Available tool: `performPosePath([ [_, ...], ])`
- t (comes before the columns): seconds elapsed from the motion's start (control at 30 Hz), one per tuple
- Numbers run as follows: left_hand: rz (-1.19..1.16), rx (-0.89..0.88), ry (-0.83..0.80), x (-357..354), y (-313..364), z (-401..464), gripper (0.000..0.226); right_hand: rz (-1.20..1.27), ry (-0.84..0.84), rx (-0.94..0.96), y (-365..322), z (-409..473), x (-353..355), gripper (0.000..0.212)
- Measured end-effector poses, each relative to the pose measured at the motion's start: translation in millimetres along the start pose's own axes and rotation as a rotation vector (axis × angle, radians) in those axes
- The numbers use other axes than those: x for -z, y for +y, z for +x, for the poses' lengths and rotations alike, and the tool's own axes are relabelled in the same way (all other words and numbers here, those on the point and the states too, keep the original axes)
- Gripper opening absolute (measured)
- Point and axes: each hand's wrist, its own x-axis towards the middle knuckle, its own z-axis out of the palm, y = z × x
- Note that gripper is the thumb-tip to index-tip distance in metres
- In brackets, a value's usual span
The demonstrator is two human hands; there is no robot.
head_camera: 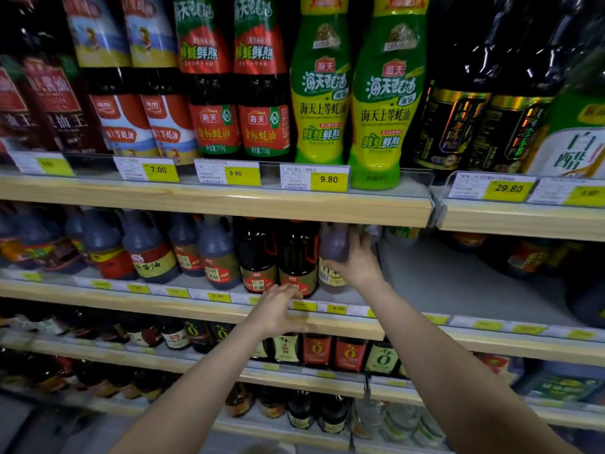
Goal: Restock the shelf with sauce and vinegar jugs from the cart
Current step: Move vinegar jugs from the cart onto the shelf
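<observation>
A dark purple jug (334,247) with a pale yellow label stands on the second shelf (442,280), right of two black-red sauce jugs (281,257). My right hand (358,260) wraps its right side and grips it. My left hand (278,309) hovers at the wooden shelf edge in front of the black-red jugs, fingers spread, holding nothing. The jug's top is hidden under the shelf above.
Right of the held jug the grey shelf board lies bare up to dark jugs (537,257) at the far right. Rows of dark jugs (144,250) fill the left. Oyster sauce bottles (379,103) stand on the shelf above, smaller bottles (347,352) below. The cart is out of view.
</observation>
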Motion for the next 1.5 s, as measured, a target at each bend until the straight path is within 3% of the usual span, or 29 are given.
performPosePath([
  [0.13,-0.079,0.017,0.025,6,5,-10,0.078,-0.050,-0.029,0.056,5,-18,18,0.103],
  [0.27,-0.285,0.027,0.204,-2,20,-47,0.063,-0.073,-0.024,0.115,18,-67,26,0.084],
  [0.33,-0.278,0.030,0.225,-7,26,-66,0.050,-0.050,-0.066,0.146,23,-90,26,0.068],
  [0.47,-0.289,0.123,0.175,-6,31,-107,0.027,-0.013,-0.369,0.201,10,-117,29,0.040],
  [0.57,-0.296,0.181,0.120,-7,23,-144,0.024,0.043,-0.667,0.184,-12,-139,26,0.032],
  [0.63,-0.316,0.204,0.103,-12,14,-172,0.023,0.069,-0.755,0.191,-24,-157,15,0.029],
  [0.73,-0.410,0.242,0.162,-26,-3,-218,0.022,0.151,-0.773,0.189,-34,-191,-10,0.026],
  [0.9,-0.492,0.365,0.263,-52,-37,-312,0.040,0.334,-0.796,0.139,-63,-261,-62,0.025],
  [1.07,-0.491,0.530,0.266,-59,-98,-406,0.031,0.353,-0.885,0.125,-105,-324,-133,0.023],
  [1.27,-0.565,0.575,0.333,-39,-171,-511,0.019,0.414,-0.902,0.072,-193,-394,-205,0.020],
  [1.5,-0.634,0.683,0.434,-13,-248,-588,0.020,0.479,-1.008,0.071,-291,-422,-268,0.018],
])
